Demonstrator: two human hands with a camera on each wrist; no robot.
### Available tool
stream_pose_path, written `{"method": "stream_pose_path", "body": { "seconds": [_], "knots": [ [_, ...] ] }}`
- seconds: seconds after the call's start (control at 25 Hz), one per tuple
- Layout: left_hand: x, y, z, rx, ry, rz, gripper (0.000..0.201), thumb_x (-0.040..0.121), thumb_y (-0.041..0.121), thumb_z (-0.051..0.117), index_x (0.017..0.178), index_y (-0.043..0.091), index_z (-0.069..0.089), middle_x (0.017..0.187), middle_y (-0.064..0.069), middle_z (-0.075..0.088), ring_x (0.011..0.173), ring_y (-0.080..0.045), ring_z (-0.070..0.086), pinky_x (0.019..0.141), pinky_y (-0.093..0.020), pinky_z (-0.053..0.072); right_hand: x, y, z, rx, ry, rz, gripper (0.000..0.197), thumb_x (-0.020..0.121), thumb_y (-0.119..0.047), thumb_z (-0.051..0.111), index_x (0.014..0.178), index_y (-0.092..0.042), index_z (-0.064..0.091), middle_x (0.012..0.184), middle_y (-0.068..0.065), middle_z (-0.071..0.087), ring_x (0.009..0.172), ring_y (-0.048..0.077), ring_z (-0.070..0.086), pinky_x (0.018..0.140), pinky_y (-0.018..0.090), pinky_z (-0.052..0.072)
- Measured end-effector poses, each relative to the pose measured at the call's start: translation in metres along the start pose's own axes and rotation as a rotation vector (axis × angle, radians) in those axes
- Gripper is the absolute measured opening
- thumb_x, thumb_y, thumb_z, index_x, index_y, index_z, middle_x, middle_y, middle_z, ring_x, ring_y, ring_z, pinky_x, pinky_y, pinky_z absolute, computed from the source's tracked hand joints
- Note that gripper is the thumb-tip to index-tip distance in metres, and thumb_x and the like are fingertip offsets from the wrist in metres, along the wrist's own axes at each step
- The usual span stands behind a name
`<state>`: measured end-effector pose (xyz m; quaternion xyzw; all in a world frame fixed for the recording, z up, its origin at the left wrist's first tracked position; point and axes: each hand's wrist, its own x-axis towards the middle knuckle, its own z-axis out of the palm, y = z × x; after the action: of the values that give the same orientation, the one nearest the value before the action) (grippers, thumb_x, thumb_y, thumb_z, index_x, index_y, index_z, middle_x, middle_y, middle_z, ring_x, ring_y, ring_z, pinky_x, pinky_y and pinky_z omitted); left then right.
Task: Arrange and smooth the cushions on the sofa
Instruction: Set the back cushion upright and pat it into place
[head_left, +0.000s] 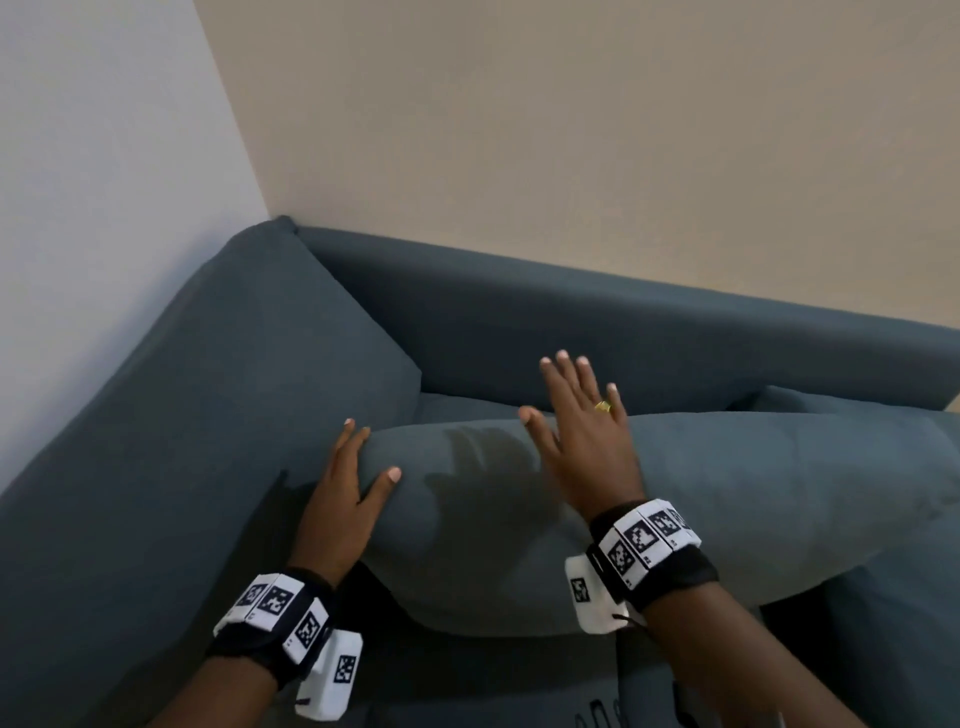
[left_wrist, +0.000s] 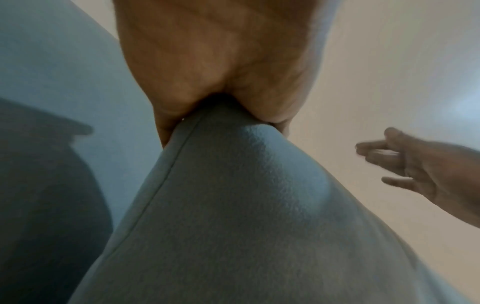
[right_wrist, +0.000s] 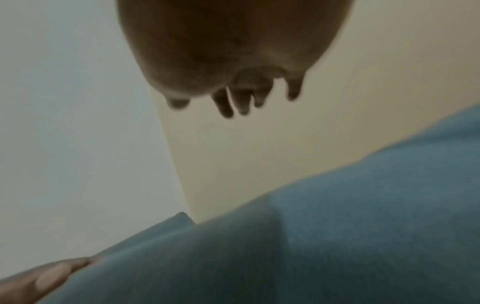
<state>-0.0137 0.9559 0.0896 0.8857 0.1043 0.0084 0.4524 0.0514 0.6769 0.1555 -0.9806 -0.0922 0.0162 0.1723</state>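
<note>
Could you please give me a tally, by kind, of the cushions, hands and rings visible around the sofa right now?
Cushions: 2, the cushion gripped at its end by the left hand, and a second cushion partly hidden behind it.
Hands: 2, with the right hand raised, fingers spread.
Rings: 1, a gold ring.
Total: 5.

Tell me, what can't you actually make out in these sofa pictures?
- Left hand fingertips: head view, tucked behind the cushion end; in the left wrist view the palm and cushion cover them.
- Right hand: whether it touches the cushion is unclear; the right wrist view is blurred.
- Sofa: right end and front cut off by the head view's edges.
- Second cushion: only a corner shows behind the first.
</note>
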Motion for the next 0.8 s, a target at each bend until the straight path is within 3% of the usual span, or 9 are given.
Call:
{"method": "stream_pose_path", "body": {
  "seconds": [0.04, 0.12, 0.2, 0.28, 0.36, 0.48, 0.64, 0.72, 0.8],
  "knots": [
    [-0.002, 0.0, -0.003, -0.063, -0.001, -0.056, 0.076, 0.096, 0.042, 0.061, 0.159, 0.022, 0.024, 0.167, 0.003, 0.02, 0.151, -0.015, 0.022, 0.118, -0.028, 0.019, -0.001, -0.014, 0.0, -0.015, -0.01, -0.021, 0.074, 0.097, -0.068, 0.008, 0.161, -0.033, 0.017, 0.168, -0.014, 0.008, 0.157, 0.015, 0.001, 0.124, 0.044, 0.003],
    [-0.006, -0.002, -0.009, -0.157, -0.043, -0.144, 0.085, 0.095, 0.045, 0.063, 0.161, 0.02, 0.015, 0.165, -0.002, 0.026, 0.15, -0.018, 0.027, 0.12, -0.031, 0.022, -0.012, -0.027, 0.029, -0.202, -0.16, -0.191, 0.087, 0.089, -0.075, -0.007, 0.161, -0.03, 0.011, 0.17, -0.008, 0.006, 0.157, 0.019, 0.002, 0.123, 0.05, 0.001],
    [-0.009, -0.005, -0.014, -0.204, -0.084, -0.176, 0.084, 0.094, 0.055, 0.06, 0.16, 0.022, 0.022, 0.158, 0.0, 0.038, 0.143, -0.016, 0.038, 0.117, -0.031, 0.029, -0.004, -0.037, 0.039, -0.135, -0.223, -0.195, 0.097, 0.082, -0.078, -0.013, 0.161, -0.027, 0.012, 0.17, -0.003, 0.011, 0.157, 0.018, 0.006, 0.124, 0.054, 0.003],
    [-0.014, -0.014, -0.013, -0.336, -0.07, -0.207, 0.07, 0.093, 0.068, 0.05, 0.153, 0.035, 0.035, 0.149, 0.009, 0.048, 0.132, -0.007, 0.047, 0.112, -0.029, 0.033, 0.012, -0.055, 0.021, 0.061, 0.026, -0.112, 0.073, 0.099, -0.066, 0.016, 0.16, -0.026, 0.023, 0.167, -0.006, 0.019, 0.156, 0.016, 0.013, 0.125, 0.046, 0.012],
    [-0.018, -0.027, -0.01, -0.521, -0.079, -0.212, 0.066, 0.09, 0.079, 0.04, 0.149, 0.048, 0.039, 0.152, 0.016, 0.046, 0.136, -0.002, 0.044, 0.119, -0.036, 0.031, 0.007, -0.075, 0.023, 0.034, 0.08, -0.248, 0.063, 0.103, -0.051, 0.034, 0.158, -0.02, 0.032, 0.165, -0.001, 0.028, 0.154, 0.022, 0.022, 0.124, 0.044, 0.016],
    [-0.025, -0.039, -0.008, -0.651, -0.129, -0.272, 0.075, 0.077, 0.094, 0.037, 0.143, 0.059, 0.039, 0.155, 0.018, 0.042, 0.144, -0.005, 0.039, 0.123, -0.046, 0.028, -0.01, -0.082, 0.069, -0.292, -0.287, -0.557, 0.083, 0.094, -0.065, 0.02, 0.162, -0.018, 0.013, 0.169, 0.003, 0.006, 0.156, 0.026, 0.014, 0.125, 0.054, -0.004],
    [-0.022, -0.042, -0.019, -0.741, -0.16, -0.313, 0.101, 0.057, 0.106, 0.033, 0.142, 0.052, 0.043, 0.139, 0.024, 0.057, 0.135, -0.003, 0.048, 0.112, -0.033, 0.04, 0.021, -0.124, 0.038, 0.037, 0.124, -0.332, 0.071, 0.099, -0.052, 0.044, 0.16, -0.02, 0.025, 0.17, 0.0, 0.013, 0.157, 0.019, 0.009, 0.124, 0.041, 0.015],
    [-0.024, -0.041, -0.026, -0.762, -0.199, -0.346, 0.114, 0.056, 0.107, 0.023, 0.151, 0.044, 0.037, 0.147, 0.019, 0.052, 0.137, -0.004, 0.047, 0.112, -0.035, 0.04, 0.008, -0.134, 0.067, -0.135, -0.075, -0.552, 0.091, 0.089, -0.061, 0.058, 0.16, -0.017, 0.021, 0.17, 0.003, 0.009, 0.156, 0.026, 0.012, 0.122, 0.054, 0.018],
    [-0.03, -0.037, -0.031, -0.785, -0.239, -0.394, 0.118, 0.059, 0.104, 0.017, 0.155, 0.038, 0.032, 0.156, 0.011, 0.043, 0.142, -0.011, 0.04, 0.116, -0.04, 0.034, -0.009, -0.13, 0.107, -0.402, -0.33, -0.656, 0.097, 0.078, -0.064, 0.069, 0.154, -0.014, 0.035, 0.162, 0.009, 0.034, 0.147, 0.03, 0.036, 0.114, 0.062, 0.031]
  ]
}}
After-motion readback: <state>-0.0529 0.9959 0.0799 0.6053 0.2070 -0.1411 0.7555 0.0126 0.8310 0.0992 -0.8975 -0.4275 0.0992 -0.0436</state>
